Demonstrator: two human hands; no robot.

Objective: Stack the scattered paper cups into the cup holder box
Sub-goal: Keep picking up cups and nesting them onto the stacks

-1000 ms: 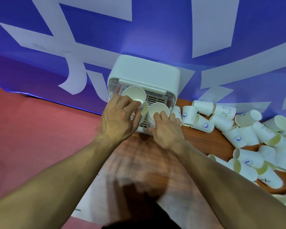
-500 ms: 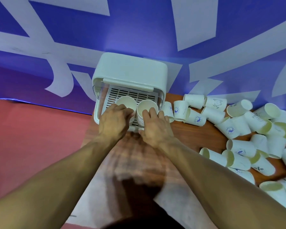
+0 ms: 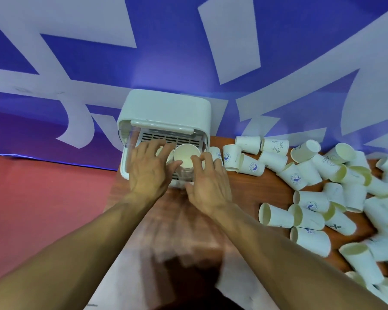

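A blue banner (image 3: 166, 52) is hanging behind the wooden table (image 3: 255, 189), where scattered paper cups (image 3: 311, 201) are lying heaped on the right. The white cup holder box (image 3: 166, 108) is standing at the table's far left. Inside it, the right hand (image 3: 208, 186) is gripping a cup stack (image 3: 185, 154), and the left hand (image 3: 148, 171) is lying released, fingers spread, just beside it.

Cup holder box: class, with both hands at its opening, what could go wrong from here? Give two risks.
1. The stack of cups that the right hand grips stands near the front edge of the cup holder box; released carelessly, it might tip out.
2. The loose cups lie close beside the box; the right arm, pulling back, could knock some off the table.
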